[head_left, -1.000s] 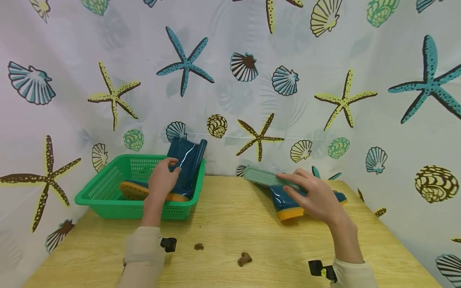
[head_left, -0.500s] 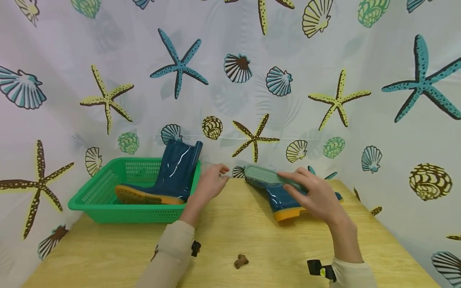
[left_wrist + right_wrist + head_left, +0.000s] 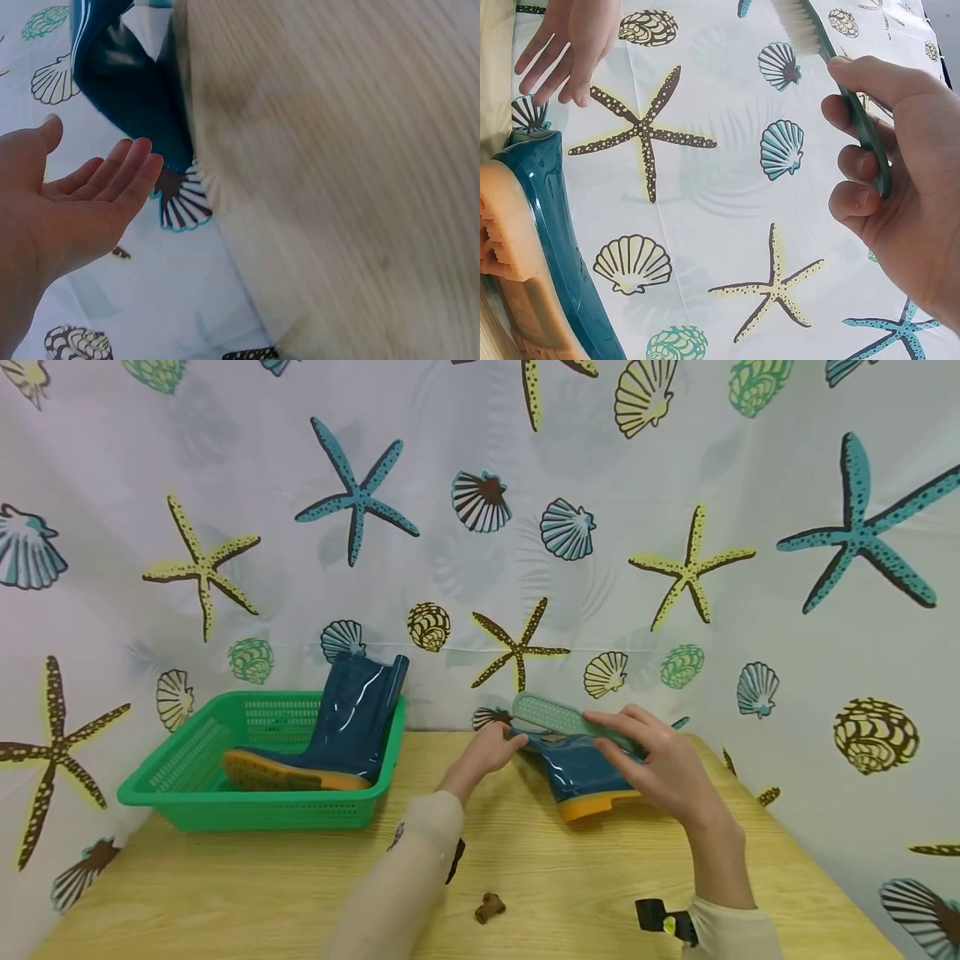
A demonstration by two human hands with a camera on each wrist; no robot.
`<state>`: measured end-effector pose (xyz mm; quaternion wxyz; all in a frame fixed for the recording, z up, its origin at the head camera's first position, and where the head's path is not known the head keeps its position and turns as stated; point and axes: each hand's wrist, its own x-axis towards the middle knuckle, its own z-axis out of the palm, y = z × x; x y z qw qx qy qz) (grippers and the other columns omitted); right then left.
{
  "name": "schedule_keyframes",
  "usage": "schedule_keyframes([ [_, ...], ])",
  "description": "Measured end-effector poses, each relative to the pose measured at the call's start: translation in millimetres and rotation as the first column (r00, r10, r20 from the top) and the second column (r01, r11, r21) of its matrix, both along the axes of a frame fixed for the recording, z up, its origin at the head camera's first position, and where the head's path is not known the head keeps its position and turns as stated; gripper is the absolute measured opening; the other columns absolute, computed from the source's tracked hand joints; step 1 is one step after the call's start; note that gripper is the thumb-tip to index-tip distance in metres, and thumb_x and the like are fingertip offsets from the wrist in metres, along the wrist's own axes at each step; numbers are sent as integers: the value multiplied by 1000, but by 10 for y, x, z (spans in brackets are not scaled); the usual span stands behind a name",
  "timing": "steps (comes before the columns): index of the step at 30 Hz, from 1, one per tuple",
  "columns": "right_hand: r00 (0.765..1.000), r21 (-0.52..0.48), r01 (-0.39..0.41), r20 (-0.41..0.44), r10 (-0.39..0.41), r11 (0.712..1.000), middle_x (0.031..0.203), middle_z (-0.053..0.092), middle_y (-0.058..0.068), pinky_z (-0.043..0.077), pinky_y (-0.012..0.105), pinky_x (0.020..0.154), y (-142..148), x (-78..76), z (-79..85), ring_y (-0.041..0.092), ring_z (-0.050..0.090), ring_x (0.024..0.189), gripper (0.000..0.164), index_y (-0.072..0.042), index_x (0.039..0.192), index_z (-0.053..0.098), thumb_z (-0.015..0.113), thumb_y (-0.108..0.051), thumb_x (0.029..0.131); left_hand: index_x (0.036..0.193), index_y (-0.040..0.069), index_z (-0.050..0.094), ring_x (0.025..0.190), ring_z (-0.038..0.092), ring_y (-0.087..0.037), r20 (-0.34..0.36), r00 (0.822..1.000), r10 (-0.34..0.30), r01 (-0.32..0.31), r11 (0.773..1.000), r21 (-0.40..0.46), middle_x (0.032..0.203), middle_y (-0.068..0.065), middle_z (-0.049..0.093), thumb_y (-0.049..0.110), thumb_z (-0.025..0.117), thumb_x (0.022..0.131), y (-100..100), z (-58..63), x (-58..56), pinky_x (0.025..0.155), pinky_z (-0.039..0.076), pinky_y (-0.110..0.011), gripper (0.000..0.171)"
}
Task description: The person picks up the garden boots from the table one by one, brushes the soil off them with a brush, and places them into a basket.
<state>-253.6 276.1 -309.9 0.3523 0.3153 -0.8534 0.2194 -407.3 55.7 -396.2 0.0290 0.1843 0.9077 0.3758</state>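
A dark blue rain boot [image 3: 573, 768] with an orange sole lies on its side on the table. At its shaft opening my left hand [image 3: 491, 748] reaches in, fingers extended. The left wrist view shows that hand's fingertips right by the blue boot cuff [image 3: 142, 97]; whether they touch it is unclear. My right hand [image 3: 660, 764] grips a green scrub brush [image 3: 558, 717] over the boot, hiding part of its foot. White bristles [image 3: 796, 26] show on the brush in the right wrist view.
Left on the table stands a green plastic basket [image 3: 247, 814] holding another blue boot [image 3: 348, 722], its shaft upright against the rim. A small brown lump [image 3: 490, 907] lies near the front of the wooden table [image 3: 570, 877]. A patterned curtain [image 3: 450, 543] hangs behind.
My left hand has left the boot in the basket and moved right to the lying boot's shaft. The right hand keeps its brush in nearly the same place. The view has turned slightly right.
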Motion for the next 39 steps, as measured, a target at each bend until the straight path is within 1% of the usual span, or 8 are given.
schedule_keyframes([
  [4,1000,-1,4,-8,-4,1000,86,55,-10,34,18,53,-27,3,2,-1,38,63,41,-15,124,70,76,-3,85,115,-13,60,94,63,-32,12,998,59,-59,996,59,115,-27,63,41,45,106,135,-139,-71,92,51,-44,57],
  [8,1000,-1,-5,-8,5,1000,86,56,-10,35,18,53,-51,6,-15,-1,39,64,40,-15,123,71,76,-3,85,95,-10,60,62,57,-23,185,975,121,-159,965,208,80,-18,59,41,52,103,202,-297,-145,70,56,-39,52],
  [10,1000,-2,-14,-4,14,1000,86,56,-10,35,18,54,-53,4,-17,0,40,66,40,-14,123,71,76,-3,86,111,-11,57,62,64,-24,315,942,121,-217,931,293,80,-17,63,39,58,100,215,-327,-177,69,59,-39,51],
  [14,1000,-6,-4,12,4,1000,86,55,-10,35,19,55,-29,-6,2,1,40,67,39,-14,124,70,75,-4,86,140,-13,40,69,72,-26,429,902,50,-258,859,442,87,-18,73,33,66,96,241,-364,-271,67,61,-39,68],
  [17,999,-6,15,29,-14,1000,86,54,-10,35,19,54,7,-3,13,1,39,66,40,-16,125,70,75,-5,87,134,-16,45,76,74,-31,416,909,28,-246,842,481,90,-23,73,19,68,95,265,-334,-219,74,61,-42,58],
  [22,999,-12,19,41,-19,1000,86,53,-11,35,19,53,68,14,2,0,36,62,40,-15,125,70,74,-3,87,108,-16,58,85,73,-41,364,929,71,-238,867,438,91,-33,71,1,67,90,351,-378,-109,77,60,-47,26],
  [31,998,-15,30,56,-29,999,84,52,-11,35,19,51,81,23,-18,0,35,59,37,-16,123,71,74,-6,88,118,-19,57,84,72,-44,338,936,94,-267,816,512,98,-34,67,-9,65,86,423,-391,-109,81,59,-50,34],
  [39,998,-5,41,48,-40,999,85,54,-12,35,19,51,78,7,-21,-1,35,58,37,-18,124,71,74,-8,89,114,-11,54,71,68,-44,245,962,119,-224,857,464,104,-22,54,-12,54,82,415,-296,-132,71,60,-52,32],
])
